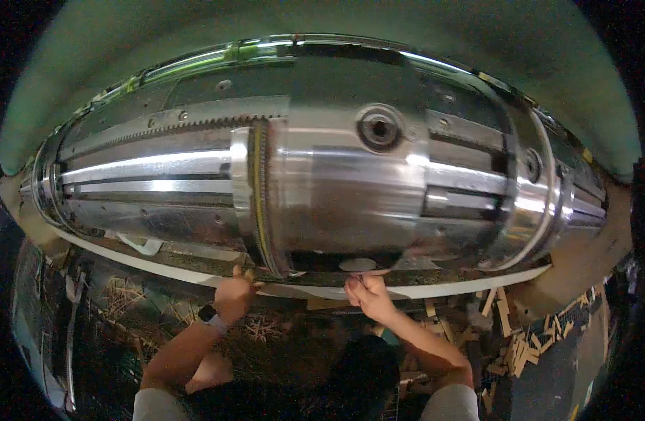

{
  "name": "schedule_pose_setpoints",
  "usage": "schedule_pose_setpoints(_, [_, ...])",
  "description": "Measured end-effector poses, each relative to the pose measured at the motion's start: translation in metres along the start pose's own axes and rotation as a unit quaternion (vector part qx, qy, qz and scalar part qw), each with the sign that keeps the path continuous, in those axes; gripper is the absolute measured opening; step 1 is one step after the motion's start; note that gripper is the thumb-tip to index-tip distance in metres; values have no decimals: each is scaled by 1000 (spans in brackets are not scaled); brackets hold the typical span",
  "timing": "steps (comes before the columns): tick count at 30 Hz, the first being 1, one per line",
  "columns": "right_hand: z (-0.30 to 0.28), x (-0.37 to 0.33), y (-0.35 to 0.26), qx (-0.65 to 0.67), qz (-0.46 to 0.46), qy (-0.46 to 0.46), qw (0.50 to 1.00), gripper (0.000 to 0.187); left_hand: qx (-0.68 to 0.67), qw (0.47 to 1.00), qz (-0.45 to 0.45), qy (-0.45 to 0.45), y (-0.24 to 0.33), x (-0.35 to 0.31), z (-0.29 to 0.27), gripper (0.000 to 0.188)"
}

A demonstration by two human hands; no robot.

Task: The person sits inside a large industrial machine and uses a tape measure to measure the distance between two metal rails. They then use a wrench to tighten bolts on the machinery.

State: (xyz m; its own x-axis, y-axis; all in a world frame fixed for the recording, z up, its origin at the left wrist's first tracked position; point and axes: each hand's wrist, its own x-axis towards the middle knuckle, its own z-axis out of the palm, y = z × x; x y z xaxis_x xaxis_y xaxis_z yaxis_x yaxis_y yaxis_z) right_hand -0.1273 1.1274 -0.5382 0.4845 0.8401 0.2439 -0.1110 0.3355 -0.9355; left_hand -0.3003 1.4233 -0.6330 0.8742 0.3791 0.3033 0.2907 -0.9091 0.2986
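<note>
A large, shiny metal cylinder [350, 182] fills the middle, with slots, bolt holes and a toothed strip [161, 132] along its left part. My left hand [234, 293] is at the cylinder's lower edge, over a pale rail [189, 275]. Its fingertips point up toward the metal, slightly apart, and I see nothing held in them. To the right, my right hand [370, 298] is closed just below a pale oval spot [357, 264] on the cylinder's underside. Whatever the right fingers grip is too small or hidden. A dark watch [209, 313] sits on my left wrist.
A yellow-and-dark ring band [259, 196] wraps the cylinder near its middle. Green casing [322, 17] curves over the top. Loose tan strips [526, 347] lie in a heap below at the right, with more thin scraps [126, 298] at the lower left.
</note>
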Motion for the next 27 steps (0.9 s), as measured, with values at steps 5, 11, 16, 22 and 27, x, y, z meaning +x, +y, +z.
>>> schedule_pose_setpoints(5, [-15,1,34,-196,34,106,974,16,78,996,2,-48,23,-1,-11,30])
schedule_pose_setpoints(11, [15,11,-9,-199,-124,98,967,18,188,981,29,-28,47,12,-60,47])
schedule_pose_setpoints(16, [24,5,-44,-239,31,110,964,15,222,975,0,-25,27,6,-47,50])
schedule_pose_setpoints(22, [5,-10,-73,-523,-82,24,848,11,130,984,-58,-110,61,13,-62,37])
schedule_pose_setpoints(27, [50,-21,-110,-357,130,-11,925,17,69,993,-79,-48,62,6,-66,43])
